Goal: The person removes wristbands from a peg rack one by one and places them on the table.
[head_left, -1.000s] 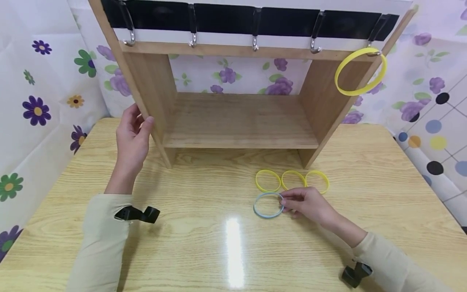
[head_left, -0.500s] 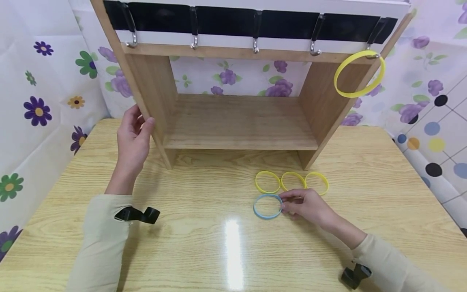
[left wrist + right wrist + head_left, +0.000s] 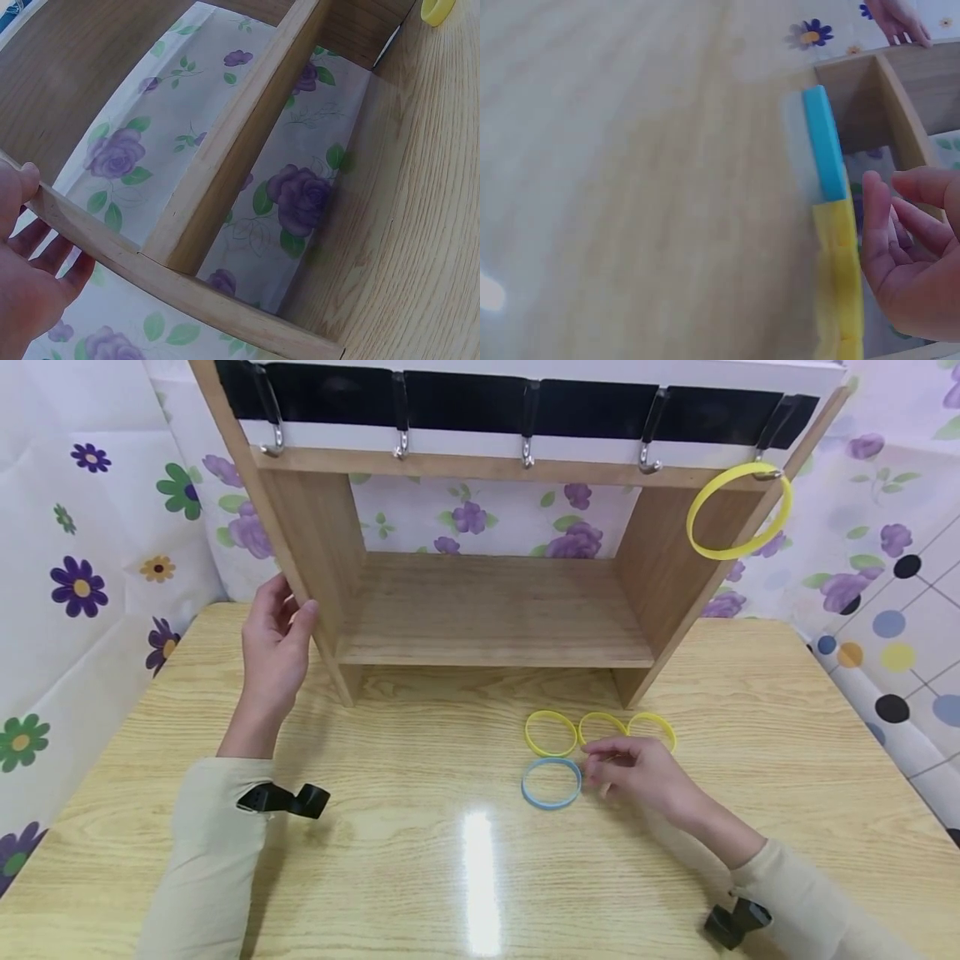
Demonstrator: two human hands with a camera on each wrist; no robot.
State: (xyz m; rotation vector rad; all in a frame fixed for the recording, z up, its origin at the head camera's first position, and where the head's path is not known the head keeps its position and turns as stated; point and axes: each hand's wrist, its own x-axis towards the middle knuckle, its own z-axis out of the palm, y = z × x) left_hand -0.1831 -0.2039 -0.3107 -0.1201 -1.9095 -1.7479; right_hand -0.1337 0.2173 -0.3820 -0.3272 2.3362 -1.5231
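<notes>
My left hand grips the left side panel of a wooden shelf; the left wrist view shows its thumb and fingers on opposite faces of the panel edge. A blue ring lies flat on the table in front of the shelf. Just right of it, my right hand hovers with bent fingers, and the right wrist view shows nothing between thumb and fingertips. Three yellow rings lie in a row behind the blue one, the middle and right ones partly covered by the right hand. Another yellow ring hangs from the rightmost hook.
A black and white strip with several metal hooks runs along the shelf's upper part; the other hooks carry no ring. Flowered sheeting covers the walls left and behind. The wood-grain table stretches toward the front.
My right hand has let go of the blue ring and drawn slightly to the right. The blue ring, first tilted a little, now rests flat. The left hand keeps its place.
</notes>
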